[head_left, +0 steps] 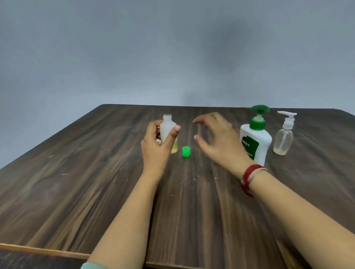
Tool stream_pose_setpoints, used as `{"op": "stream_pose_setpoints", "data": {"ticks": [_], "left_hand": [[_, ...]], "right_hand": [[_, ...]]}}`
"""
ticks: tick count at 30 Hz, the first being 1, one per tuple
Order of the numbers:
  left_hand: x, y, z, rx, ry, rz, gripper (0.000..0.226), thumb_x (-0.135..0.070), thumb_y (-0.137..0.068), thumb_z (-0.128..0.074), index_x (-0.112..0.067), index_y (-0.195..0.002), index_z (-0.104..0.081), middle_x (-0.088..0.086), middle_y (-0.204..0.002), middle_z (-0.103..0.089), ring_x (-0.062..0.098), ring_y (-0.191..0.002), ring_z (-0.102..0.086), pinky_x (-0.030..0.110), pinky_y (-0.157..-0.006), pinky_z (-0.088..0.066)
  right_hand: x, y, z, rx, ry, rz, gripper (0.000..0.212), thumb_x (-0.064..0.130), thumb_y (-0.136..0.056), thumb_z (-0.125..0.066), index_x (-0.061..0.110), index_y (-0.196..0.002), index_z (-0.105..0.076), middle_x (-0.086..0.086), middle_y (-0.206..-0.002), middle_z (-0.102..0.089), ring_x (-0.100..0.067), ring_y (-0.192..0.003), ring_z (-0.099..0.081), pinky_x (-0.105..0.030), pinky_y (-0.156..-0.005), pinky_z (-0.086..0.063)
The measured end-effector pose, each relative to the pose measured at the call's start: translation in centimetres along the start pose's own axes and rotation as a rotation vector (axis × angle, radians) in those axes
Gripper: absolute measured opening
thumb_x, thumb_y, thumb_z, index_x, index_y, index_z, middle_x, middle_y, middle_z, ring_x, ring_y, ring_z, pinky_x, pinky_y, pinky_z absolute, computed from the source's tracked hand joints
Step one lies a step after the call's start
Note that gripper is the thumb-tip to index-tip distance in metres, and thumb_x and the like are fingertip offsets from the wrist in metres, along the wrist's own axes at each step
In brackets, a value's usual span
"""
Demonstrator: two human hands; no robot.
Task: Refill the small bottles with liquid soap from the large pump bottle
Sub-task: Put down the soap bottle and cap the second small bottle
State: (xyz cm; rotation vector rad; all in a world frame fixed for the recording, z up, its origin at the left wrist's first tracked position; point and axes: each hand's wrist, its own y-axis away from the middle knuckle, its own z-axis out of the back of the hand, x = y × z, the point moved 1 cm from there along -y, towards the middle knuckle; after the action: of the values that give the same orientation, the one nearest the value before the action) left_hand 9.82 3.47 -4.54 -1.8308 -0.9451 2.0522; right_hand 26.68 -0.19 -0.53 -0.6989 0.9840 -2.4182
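My left hand (155,145) grips a small clear bottle (167,127) that stands upright on the table with its neck uncapped and a little yellowish liquid at the bottom. Its green cap (186,151) lies on the table just to the right of it. My right hand (216,138) hovers open above the table, fingers spread, between the cap and the large white pump bottle (256,143) with a green pump head. A second small clear bottle (283,142) with a white pump stands at the far right.
The dark wooden table (91,183) runs to a far edge just behind the bottles and a near edge by my forearms. A grey wall rises behind it. A red band sits on my right wrist.
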Motion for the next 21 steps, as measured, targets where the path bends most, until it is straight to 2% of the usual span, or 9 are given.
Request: {"op": "stream_pose_setpoints", "data": {"ticks": [3,6,9,13,17,21], "left_hand": [[-0.2,0.0,0.2,-0.007,0.008,0.004,0.040,-0.060,-0.071,-0.069,-0.030,-0.095,-0.056,-0.014,-0.089,-0.064,0.003,-0.080,-0.059,0.014,-0.065,-0.045],[-0.1,0.0,0.3,-0.002,0.007,0.026,0.041,-0.061,-0.070,-0.070,-0.032,-0.096,-0.057,-0.015,-0.089,-0.065,0.002,-0.081,-0.061,0.016,-0.066,-0.048],[0.1,0.0,0.3,-0.001,-0.016,0.029,0.039,-0.057,-0.072,-0.071,-0.032,-0.097,-0.056,-0.017,-0.089,-0.064,-0.003,-0.082,-0.060,0.016,-0.068,-0.048],[-0.2,0.0,0.2,0.008,-0.022,0.008,0.033,-0.044,-0.077,-0.076,-0.028,-0.098,-0.056,-0.019,-0.088,-0.062,-0.008,-0.080,-0.057,0.010,-0.065,-0.043],[-0.2,0.0,0.3,0.002,-0.027,0.001,0.042,-0.055,-0.072,-0.072,-0.027,-0.099,-0.057,-0.019,-0.089,-0.063,-0.007,-0.082,-0.057,0.008,-0.065,-0.042],[-0.2,0.1,0.2,0.005,-0.052,-0.016,0.034,-0.042,-0.078,-0.076,-0.023,-0.100,-0.058,-0.019,-0.088,-0.062,-0.009,-0.081,-0.056,0.006,-0.064,-0.040]], "right_hand": [[-1.5,-1.1,-4.3,0.398,0.076,-0.230,0.029,0.020,-0.087,-0.063,0.019,-0.115,-0.061,-0.004,-0.117,-0.059,-0.021,-0.105,-0.057,-0.036,-0.093,-0.045],[-2.5,-2.0,-6.8,0.528,0.138,-0.339,0.030,0.019,-0.088,-0.060,0.015,-0.118,-0.061,-0.009,-0.120,-0.064,-0.027,-0.110,-0.058,-0.035,-0.093,-0.046],[-2.7,-2.9,-7.9,0.568,0.182,-0.364,0.027,0.019,-0.087,-0.060,0.013,-0.114,-0.060,-0.010,-0.118,-0.065,-0.029,-0.108,-0.059,-0.032,-0.086,-0.045],[-2.6,-3.8,-8.4,0.577,0.154,-0.348,0.042,0.018,-0.086,-0.064,0.017,-0.128,-0.056,-0.008,-0.124,-0.063,-0.027,-0.111,-0.059,-0.031,-0.091,-0.046],[-2.7,-3.4,-8.7,0.589,0.162,-0.334,0.039,0.014,-0.088,-0.062,0.017,-0.127,-0.057,-0.009,-0.123,-0.063,-0.027,-0.110,-0.060,-0.036,-0.096,-0.049],[-2.8,-3.0,-8.9,0.550,0.200,-0.301,0.037,0.028,-0.089,-0.063,0.017,-0.124,-0.057,-0.008,-0.119,-0.065,-0.026,-0.105,-0.062,-0.036,-0.090,-0.051]]}}
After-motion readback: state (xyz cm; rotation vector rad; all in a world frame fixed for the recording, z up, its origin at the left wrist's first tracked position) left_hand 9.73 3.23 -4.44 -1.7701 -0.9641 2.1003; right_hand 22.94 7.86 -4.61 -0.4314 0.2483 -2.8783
